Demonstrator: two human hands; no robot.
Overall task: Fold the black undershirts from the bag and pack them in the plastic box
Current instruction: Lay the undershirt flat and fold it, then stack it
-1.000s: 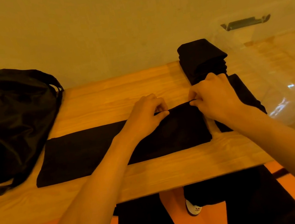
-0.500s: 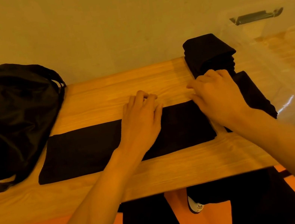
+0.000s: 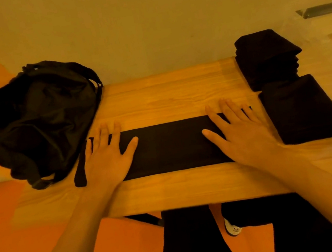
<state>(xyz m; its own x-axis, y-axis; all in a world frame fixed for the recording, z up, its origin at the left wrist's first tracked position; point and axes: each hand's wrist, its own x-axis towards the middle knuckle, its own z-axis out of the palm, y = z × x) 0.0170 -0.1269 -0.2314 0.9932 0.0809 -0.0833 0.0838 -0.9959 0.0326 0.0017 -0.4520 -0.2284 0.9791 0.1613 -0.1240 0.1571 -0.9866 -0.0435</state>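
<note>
The black undershirt [image 3: 171, 147], folded into a long strip, lies across the middle of the wooden table [image 3: 166, 94]. The left hand [image 3: 105, 161] and right hand [image 3: 243, 134] press flat on its two ends, fingers spread. Smoothing likely goes best with even outward pressure, keeping the edges aligned before the next fold toward the folded pile [image 3: 300, 111] beside what seems to be the clear plastic box [image 3: 331, 34]. Compared with a second ago, the hands no longer pinch the far edge close together; they lie flat and well apart.
</note>
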